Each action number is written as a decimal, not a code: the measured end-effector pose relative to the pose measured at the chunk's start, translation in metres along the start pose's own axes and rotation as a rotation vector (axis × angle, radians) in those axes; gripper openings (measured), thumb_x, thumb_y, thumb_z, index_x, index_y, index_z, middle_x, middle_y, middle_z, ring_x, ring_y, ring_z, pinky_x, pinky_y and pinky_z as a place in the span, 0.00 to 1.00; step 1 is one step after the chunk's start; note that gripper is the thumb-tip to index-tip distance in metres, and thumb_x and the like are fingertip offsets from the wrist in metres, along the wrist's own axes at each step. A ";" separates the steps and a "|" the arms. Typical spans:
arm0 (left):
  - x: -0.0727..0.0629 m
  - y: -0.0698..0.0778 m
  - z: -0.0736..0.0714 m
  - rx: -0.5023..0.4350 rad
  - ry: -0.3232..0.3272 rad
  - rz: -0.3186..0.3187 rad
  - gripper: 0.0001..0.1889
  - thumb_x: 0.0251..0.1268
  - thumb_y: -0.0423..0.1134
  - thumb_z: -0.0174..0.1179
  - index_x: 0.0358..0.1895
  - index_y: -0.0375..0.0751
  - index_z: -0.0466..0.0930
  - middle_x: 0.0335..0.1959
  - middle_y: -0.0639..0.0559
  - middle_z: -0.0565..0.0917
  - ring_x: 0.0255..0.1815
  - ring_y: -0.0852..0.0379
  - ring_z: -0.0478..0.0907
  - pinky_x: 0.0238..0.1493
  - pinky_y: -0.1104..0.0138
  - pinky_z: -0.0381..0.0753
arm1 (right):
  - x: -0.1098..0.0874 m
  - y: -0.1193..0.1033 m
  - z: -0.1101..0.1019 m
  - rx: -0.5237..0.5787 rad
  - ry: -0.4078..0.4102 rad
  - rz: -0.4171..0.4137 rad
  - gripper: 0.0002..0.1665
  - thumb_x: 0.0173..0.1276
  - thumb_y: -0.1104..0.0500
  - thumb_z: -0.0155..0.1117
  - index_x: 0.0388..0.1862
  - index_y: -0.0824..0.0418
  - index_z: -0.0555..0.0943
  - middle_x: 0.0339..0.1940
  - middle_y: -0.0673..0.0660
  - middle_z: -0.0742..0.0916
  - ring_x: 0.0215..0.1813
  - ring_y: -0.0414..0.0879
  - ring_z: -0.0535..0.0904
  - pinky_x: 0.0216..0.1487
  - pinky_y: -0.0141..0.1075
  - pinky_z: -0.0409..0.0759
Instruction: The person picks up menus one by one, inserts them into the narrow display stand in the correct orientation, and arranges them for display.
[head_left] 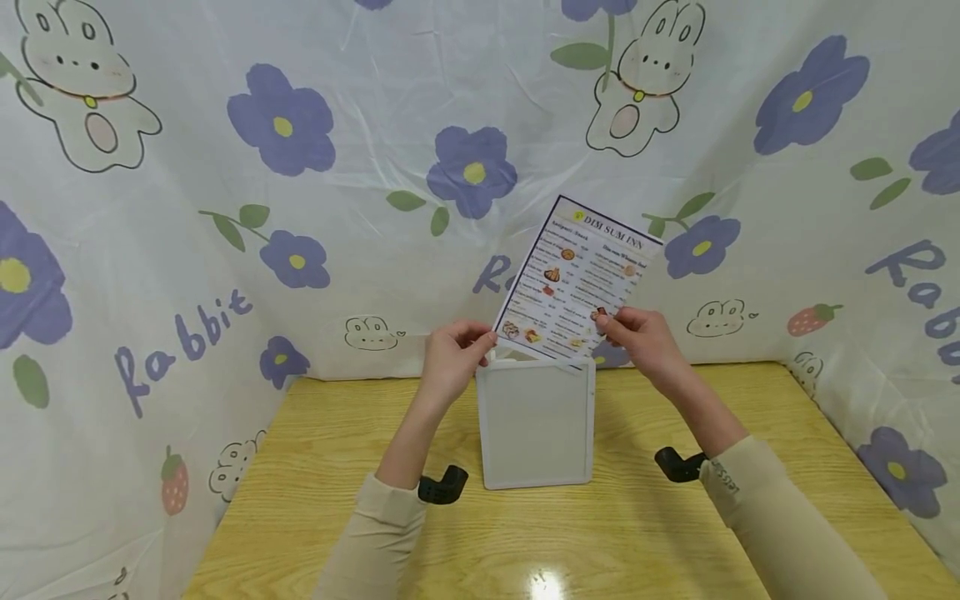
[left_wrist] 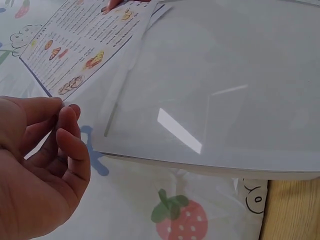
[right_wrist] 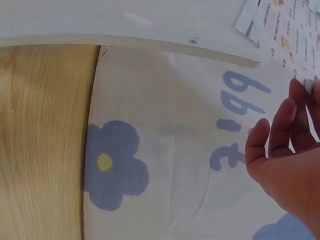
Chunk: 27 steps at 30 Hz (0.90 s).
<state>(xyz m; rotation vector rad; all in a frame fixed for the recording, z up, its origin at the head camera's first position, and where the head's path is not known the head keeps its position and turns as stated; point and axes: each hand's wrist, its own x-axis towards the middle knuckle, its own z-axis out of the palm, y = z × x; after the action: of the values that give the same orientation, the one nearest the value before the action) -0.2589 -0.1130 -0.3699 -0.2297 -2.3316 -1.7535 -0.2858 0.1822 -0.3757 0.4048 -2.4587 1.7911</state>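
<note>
Fingers (head_left: 484,342) of left hand (head_left: 452,358) and right hand (head_left: 647,337) pinch the menu (head_left: 572,279) by its edges; I judge it light, bendy, best held there.

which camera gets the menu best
The head view: it shows the menu nearly whole, its title readable. The left wrist view shows part of it, slanted; the right wrist view shows only a piece at the upper right.

From the head we look forward and down over the bench (head_left: 637,542); both wrist views bring us close, all three sharing the dim sum menu (head_left: 562,275).
</note>
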 end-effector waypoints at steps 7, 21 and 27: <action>-0.003 -0.003 0.000 0.067 -0.019 0.036 0.07 0.67 0.33 0.69 0.42 0.32 0.89 0.37 0.45 0.85 0.33 0.54 0.81 0.34 0.67 0.82 | -0.001 -0.002 0.002 0.038 0.010 0.006 0.24 0.80 0.50 0.61 0.50 0.74 0.82 0.37 0.56 0.83 0.41 0.49 0.71 0.44 0.38 0.71; -0.004 -0.007 -0.003 0.220 -0.086 0.020 0.06 0.67 0.35 0.68 0.39 0.35 0.89 0.37 0.47 0.86 0.51 0.47 0.76 0.48 0.54 0.79 | 0.001 -0.008 0.009 0.095 0.039 -0.011 0.22 0.79 0.53 0.61 0.53 0.74 0.81 0.42 0.51 0.87 0.45 0.46 0.80 0.49 0.34 0.78; -0.004 -0.008 -0.005 0.207 -0.109 -0.003 0.06 0.68 0.36 0.68 0.40 0.35 0.89 0.38 0.47 0.87 0.49 0.47 0.79 0.44 0.57 0.81 | 0.002 -0.008 0.009 0.069 0.042 -0.040 0.21 0.80 0.54 0.61 0.53 0.73 0.82 0.43 0.53 0.88 0.45 0.45 0.80 0.48 0.33 0.79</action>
<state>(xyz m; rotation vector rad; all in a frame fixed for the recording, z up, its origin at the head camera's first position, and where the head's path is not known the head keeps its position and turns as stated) -0.2565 -0.1198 -0.3769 -0.2938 -2.5682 -1.5212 -0.2843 0.1708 -0.3707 0.4133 -2.3495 1.8533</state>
